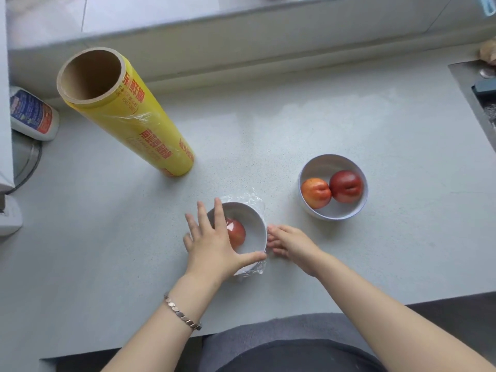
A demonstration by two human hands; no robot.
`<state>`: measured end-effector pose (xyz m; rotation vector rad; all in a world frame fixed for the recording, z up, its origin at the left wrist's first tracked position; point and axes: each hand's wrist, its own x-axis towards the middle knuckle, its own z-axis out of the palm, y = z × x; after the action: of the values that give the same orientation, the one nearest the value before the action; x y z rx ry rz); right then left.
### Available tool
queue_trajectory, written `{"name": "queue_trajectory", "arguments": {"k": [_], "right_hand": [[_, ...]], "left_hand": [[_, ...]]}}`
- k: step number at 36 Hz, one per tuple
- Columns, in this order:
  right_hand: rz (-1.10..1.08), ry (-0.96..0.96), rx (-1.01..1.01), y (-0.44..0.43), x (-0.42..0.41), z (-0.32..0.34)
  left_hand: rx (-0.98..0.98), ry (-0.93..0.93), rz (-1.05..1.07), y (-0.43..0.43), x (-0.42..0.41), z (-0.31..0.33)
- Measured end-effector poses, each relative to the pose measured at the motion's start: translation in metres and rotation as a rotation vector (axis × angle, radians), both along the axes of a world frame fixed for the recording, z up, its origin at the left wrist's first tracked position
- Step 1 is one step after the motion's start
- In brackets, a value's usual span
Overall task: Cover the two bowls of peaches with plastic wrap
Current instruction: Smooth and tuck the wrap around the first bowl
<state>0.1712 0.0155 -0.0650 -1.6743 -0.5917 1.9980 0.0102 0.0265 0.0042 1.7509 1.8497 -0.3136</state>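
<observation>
A white bowl (253, 232) near the counter's front edge holds a red peach (237, 232) and has clear plastic wrap (252, 200) stretched over it and bunched down its sides. My left hand (214, 242) lies flat on the wrap over the bowl's left half, fingers spread and thumb along the near rim. My right hand (288, 242) touches the bowl's right side with its fingertips against the wrap. A second white bowl (319, 163) to the right holds two peaches (332, 190) and is uncovered. The yellow roll of plastic wrap (126, 114) stands upright at the back left.
A white bottle (32, 114) lies at the far left beside a metal lid (26, 159). A sink edge (472, 92) runs along the right. A windowsill ledge (241, 30) borders the back of the grey counter (349, 116).
</observation>
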Motion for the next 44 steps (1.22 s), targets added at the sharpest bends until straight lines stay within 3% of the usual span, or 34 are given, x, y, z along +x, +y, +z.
{"name": "queue_trajectory", "arguments": {"k": [4,8,17,24,30,36,41,44], "right_hand": [[0.040,-0.038,0.027,0.003,-0.004,0.000],[0.002,-0.072,0.079,0.005,-0.009,0.004],[-0.334,-0.253,0.319,0.006,-0.025,0.013],[-0.287,-0.531,0.484,-0.001,-0.021,0.014],[-0.272,-0.599,0.399,-0.001,-0.021,-0.001],[-0.282,-0.499,0.245,0.016,-0.037,-0.008],[-0.266,-0.183,-0.001,0.027,-0.026,0.005],[-0.147,-0.038,-0.086,0.019,-0.019,0.013]], "left_hand": [[-0.050,0.064,-0.436,0.014,-0.013,0.003],[-0.095,0.117,-0.606,0.025,-0.016,-0.001],[-0.133,0.134,-0.603,0.026,-0.006,-0.005],[-0.146,0.135,-0.583,0.029,-0.007,-0.005],[-0.142,0.139,-0.593,0.029,-0.006,-0.005],[-0.108,0.117,-0.513,0.026,-0.008,-0.010],[-0.091,0.077,-0.150,0.019,-0.009,-0.011],[-0.052,0.072,0.035,0.010,-0.009,-0.011]]}}
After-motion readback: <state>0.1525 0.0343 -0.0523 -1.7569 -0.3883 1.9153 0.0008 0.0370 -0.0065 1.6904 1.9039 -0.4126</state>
